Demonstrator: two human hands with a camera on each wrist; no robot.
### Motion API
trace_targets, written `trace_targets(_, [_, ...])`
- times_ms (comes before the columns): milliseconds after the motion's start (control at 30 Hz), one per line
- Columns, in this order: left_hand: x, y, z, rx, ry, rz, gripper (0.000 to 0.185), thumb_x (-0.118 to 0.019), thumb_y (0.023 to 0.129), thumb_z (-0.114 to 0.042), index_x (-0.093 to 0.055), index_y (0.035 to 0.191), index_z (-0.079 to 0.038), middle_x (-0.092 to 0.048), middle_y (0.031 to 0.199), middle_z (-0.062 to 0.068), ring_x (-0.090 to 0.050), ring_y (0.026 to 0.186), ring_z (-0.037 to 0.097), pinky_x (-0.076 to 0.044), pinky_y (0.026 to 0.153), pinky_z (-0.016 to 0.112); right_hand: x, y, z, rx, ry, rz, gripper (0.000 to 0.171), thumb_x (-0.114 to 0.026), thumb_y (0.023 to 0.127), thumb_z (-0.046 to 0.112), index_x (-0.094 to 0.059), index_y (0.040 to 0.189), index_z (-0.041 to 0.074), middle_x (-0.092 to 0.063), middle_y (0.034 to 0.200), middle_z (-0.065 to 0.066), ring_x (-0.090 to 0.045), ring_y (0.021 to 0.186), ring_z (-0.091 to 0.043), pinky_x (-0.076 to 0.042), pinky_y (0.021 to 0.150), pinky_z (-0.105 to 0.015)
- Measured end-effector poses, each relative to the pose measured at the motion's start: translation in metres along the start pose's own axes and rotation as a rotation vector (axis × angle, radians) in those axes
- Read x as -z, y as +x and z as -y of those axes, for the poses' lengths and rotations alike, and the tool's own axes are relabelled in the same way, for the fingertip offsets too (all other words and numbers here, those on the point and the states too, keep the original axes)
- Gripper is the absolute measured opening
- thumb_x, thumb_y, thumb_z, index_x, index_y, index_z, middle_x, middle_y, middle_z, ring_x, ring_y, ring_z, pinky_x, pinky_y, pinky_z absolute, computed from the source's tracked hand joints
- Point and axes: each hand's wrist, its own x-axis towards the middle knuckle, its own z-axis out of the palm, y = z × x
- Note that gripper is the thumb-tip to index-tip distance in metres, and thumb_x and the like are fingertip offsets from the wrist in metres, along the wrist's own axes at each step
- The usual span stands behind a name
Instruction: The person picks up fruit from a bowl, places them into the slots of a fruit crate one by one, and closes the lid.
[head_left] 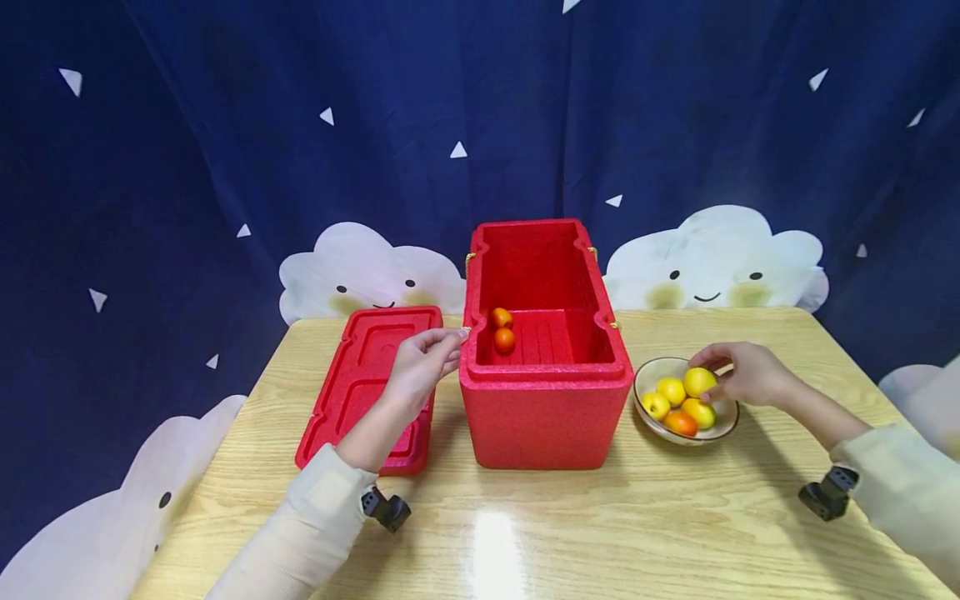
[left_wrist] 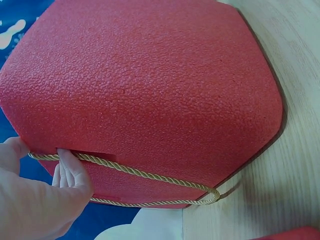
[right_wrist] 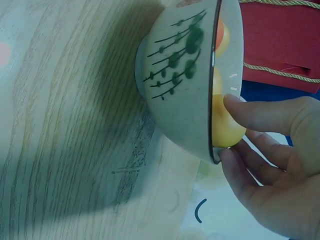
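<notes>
An uncovered red box (head_left: 546, 425) stands mid-table, with two orange-red round fruits (head_left: 504, 339) on its floor. At the near left corner of its rim, my left hand (head_left: 423, 362) holds the edge by thumb and fingers. Beside those fingers, a gold twisted cord (left_wrist: 150, 175) loops down the box's side in the left wrist view. To the right is a patterned ceramic bowl (right_wrist: 175, 75) of yellow and orange fruits. My right hand (head_left: 750, 375) reaches over its far right rim and pinches a round yellow fruit (head_left: 699, 382), thumb on one side and fingertips on the other.
The box's red lid (head_left: 367, 367) lies on the wooden table (head_left: 480, 517) at the left, under my left forearm. Behind the table hangs a dark blue curtain (head_left: 405, 100) with white clouds and triangles. Gold cords (right_wrist: 280, 72) also hang on the box's right side.
</notes>
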Motion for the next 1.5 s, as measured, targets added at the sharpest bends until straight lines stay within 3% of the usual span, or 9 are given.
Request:
trace_targets(133, [0.000,-0.001,0.000,-0.001,-0.001,0.000,0.031,-0.063,0.091,-0.020,-0.064,0.114,0.001,-0.068,0.097,0.003,-0.065,0.076,0.006,-0.058,0.088,0.027,-0.002,-0.001,-0.001,0.012,-0.005,-0.010,0.044,-0.083,0.068,0.010,-0.066,0.106,-0.003,-0.068,0.100,-0.018,-0.063,0.090,-0.028,-0.057,0.068,-0.024])
trace_targets(367, [0.000,-0.002,0.001,-0.010,-0.008,0.004,0.031,-0.062,0.092,-0.020,-0.064,0.113,0.002,-0.069,0.099,0.003,-0.066,0.075,0.006,-0.058,0.089,0.029,-0.004,-0.002,-0.002,0.042,-0.027,-0.030,0.041,-0.082,0.069,0.006,-0.066,0.105,-0.004,-0.068,0.099,-0.020,-0.064,0.087,-0.028,-0.058,0.069,-0.030])
trace_targets(767, [0.000,-0.002,0.000,-0.015,-0.013,0.009,0.030,-0.062,0.092,-0.020,-0.064,0.113,0.002,-0.069,0.100,0.005,-0.067,0.076,0.006,-0.057,0.093,0.033,-0.005,-0.004,0.003,0.144,-0.125,-0.081,0.039,-0.084,0.066,0.004,-0.068,0.101,-0.003,-0.070,0.093,-0.014,-0.062,0.081,-0.022,-0.054,0.063,-0.022])
trace_targets(1067, [0.001,-0.002,0.000,-0.016,-0.017,0.015,0.032,-0.062,0.092,-0.021,-0.064,0.114,0.002,-0.069,0.104,0.007,-0.067,0.077,0.006,-0.057,0.092,0.032,0.001,-0.004,0.009,0.148,-0.057,-0.079,0.041,-0.083,0.069,0.007,-0.066,0.103,-0.006,-0.069,0.096,-0.019,-0.065,0.083,-0.027,-0.060,0.070,-0.038])
trace_targets(1500, [0.000,-0.003,0.000,0.000,0.009,0.003,0.033,-0.063,0.092,-0.023,-0.064,0.115,0.000,-0.069,0.105,0.009,-0.066,0.078,0.007,-0.055,0.095,0.035,0.014,-0.001,0.022,0.154,-0.031,-0.087,0.040,-0.081,0.072,0.007,-0.066,0.108,-0.003,-0.069,0.101,-0.017,-0.065,0.088,-0.026,-0.060,0.076,-0.037])
